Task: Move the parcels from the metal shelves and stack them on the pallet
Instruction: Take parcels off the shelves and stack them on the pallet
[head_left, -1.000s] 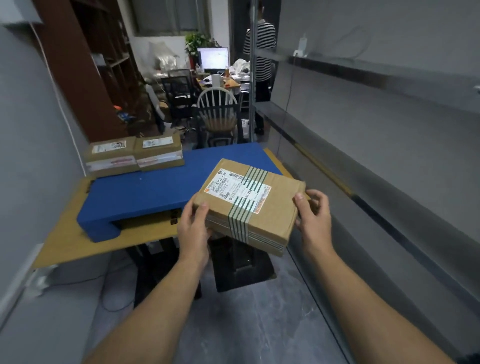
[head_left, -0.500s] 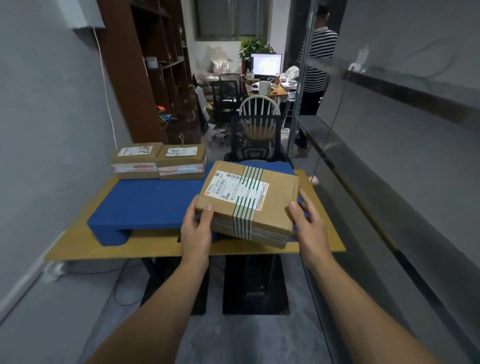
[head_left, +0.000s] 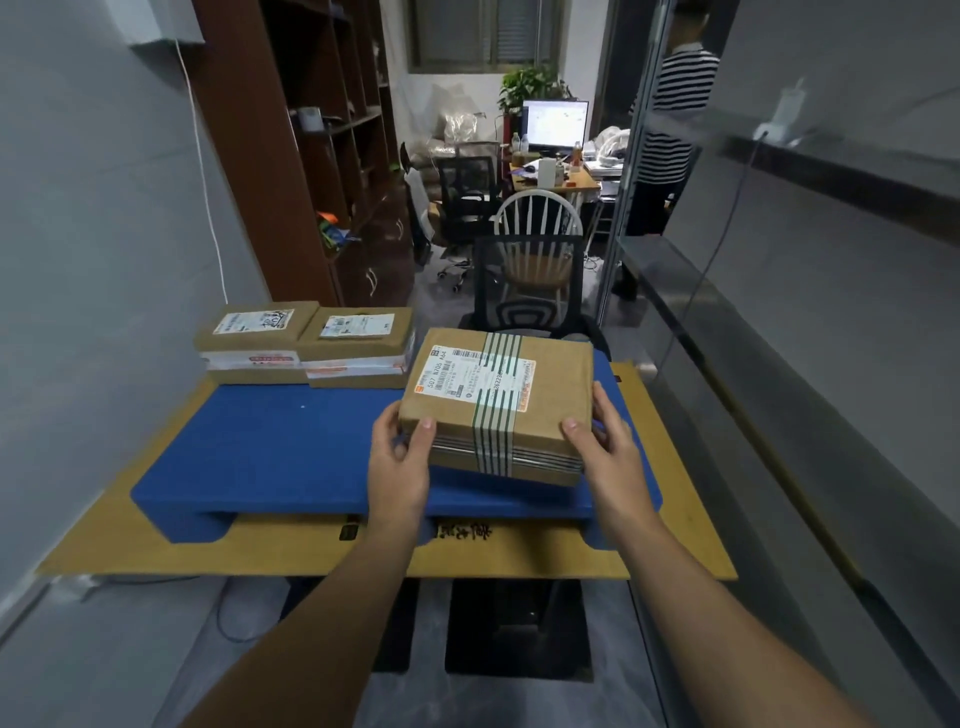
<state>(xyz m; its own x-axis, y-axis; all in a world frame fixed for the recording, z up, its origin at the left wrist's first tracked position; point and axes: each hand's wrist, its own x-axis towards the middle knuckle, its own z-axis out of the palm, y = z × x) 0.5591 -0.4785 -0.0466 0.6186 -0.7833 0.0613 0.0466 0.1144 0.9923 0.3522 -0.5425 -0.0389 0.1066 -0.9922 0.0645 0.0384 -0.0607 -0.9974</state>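
Note:
A flat cardboard parcel (head_left: 550, 415) with green striped tape and a white label is held just over the right half of the blue pallet (head_left: 291, 447). My left hand (head_left: 402, 467) grips its near left corner and my right hand (head_left: 610, 452) grips its near right corner. Whether its underside touches the pallet I cannot tell. Two more cardboard parcels lie side by side at the pallet's far left: one (head_left: 254, 340) by the wall, the other (head_left: 358, 345) to its right.
The pallet lies on a cardboard sheet (head_left: 675, 551) over a low stand. Metal shelves (head_left: 779, 322) run along the right, a grey wall (head_left: 93, 260) along the left. Chairs (head_left: 537, 244), a brown bookcase (head_left: 311, 156), a desk and a standing person (head_left: 670, 130) are beyond.
Both hands carried the parcel from the shelf side leftward and forward until it hangs over the pallet's right half. It has levelled out. The view has swung to face the pallet.

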